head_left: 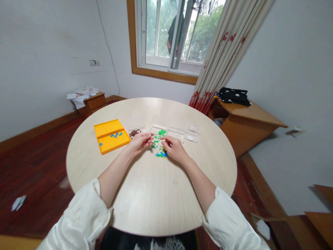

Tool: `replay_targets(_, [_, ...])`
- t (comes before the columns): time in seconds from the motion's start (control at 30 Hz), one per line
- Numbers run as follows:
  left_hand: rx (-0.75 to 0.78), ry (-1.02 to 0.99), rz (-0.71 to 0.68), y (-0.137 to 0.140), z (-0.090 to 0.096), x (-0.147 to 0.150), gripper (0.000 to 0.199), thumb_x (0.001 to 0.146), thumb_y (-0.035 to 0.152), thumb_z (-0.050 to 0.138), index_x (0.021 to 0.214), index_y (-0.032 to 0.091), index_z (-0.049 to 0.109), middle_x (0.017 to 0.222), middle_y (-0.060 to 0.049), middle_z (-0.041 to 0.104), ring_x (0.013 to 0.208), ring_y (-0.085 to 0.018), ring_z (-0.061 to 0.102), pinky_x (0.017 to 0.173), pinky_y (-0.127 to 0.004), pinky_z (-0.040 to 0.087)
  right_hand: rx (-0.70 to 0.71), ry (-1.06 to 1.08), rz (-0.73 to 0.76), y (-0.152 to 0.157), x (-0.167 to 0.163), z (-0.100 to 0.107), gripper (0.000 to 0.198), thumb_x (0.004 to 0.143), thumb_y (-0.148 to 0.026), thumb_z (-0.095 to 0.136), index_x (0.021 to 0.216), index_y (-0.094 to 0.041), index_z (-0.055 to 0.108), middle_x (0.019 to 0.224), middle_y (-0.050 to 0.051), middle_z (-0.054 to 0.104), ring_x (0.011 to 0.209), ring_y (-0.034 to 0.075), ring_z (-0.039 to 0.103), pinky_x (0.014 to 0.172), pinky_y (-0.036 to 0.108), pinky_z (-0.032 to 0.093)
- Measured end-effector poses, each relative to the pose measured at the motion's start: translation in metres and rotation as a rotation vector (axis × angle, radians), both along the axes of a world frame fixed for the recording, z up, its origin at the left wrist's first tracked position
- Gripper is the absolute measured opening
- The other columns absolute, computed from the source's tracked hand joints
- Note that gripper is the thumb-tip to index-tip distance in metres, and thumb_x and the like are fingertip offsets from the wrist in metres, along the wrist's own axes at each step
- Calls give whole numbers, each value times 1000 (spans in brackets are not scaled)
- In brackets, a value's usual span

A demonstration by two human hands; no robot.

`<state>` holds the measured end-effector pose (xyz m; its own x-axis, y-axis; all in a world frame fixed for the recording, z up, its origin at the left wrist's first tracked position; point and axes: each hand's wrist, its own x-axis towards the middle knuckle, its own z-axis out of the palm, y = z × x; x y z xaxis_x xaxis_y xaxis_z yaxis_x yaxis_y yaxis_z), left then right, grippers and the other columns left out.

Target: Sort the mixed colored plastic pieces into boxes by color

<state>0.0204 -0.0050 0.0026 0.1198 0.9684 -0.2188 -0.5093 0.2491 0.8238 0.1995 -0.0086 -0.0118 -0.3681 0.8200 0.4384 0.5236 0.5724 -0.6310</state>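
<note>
My left hand is over the table just left of a loose pile of small plastic pieces, its fingers curled together. Whatever it may hold is too small to make out. Across the pile, my right hand has its thumb and fingers bent close together at the pile's right edge; its fingertips' contents cannot be made out. Green pieces lie at the far end of the pile, and blue pieces at the near end, mixed with some yellow. Brown pieces sit in a clear tray beyond my left hand.
An open yellow case with several blue pieces stands at the left. Clear plastic boxes line up behind the hands, with a smaller clear box further right. Everything rests on a round wooden table.
</note>
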Motion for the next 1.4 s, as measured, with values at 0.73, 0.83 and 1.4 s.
replay_targets(0.73, [-248, -431, 522, 12, 11, -16, 27, 88, 1, 39, 64, 11, 48, 53, 1, 48, 43, -1, 42, 37, -5, 34, -230, -156, 110, 10, 23, -1, 14, 62, -9, 46, 61, -14, 59, 56, -4, 48, 55, 7, 41, 53, 19, 32])
replay_targets(0.83, [-244, -440, 540, 12, 11, -16, 26, 89, 3, 39, 65, 12, 46, 53, 2, 47, 43, -1, 43, 37, -5, 34, -233, -154, 132, 10, 24, -2, 16, 60, -8, 47, 64, -14, 61, 56, -4, 47, 55, 7, 40, 53, 19, 31])
replay_targets(1.4, [-245, -416, 550, 8, 18, -13, 29, 90, 6, 39, 63, 12, 46, 52, 2, 47, 42, -1, 43, 38, -6, 34, -283, -187, 167, 11, 23, -4, 21, 66, -12, 54, 78, -12, 71, 57, -3, 50, 53, 7, 41, 51, 19, 31])
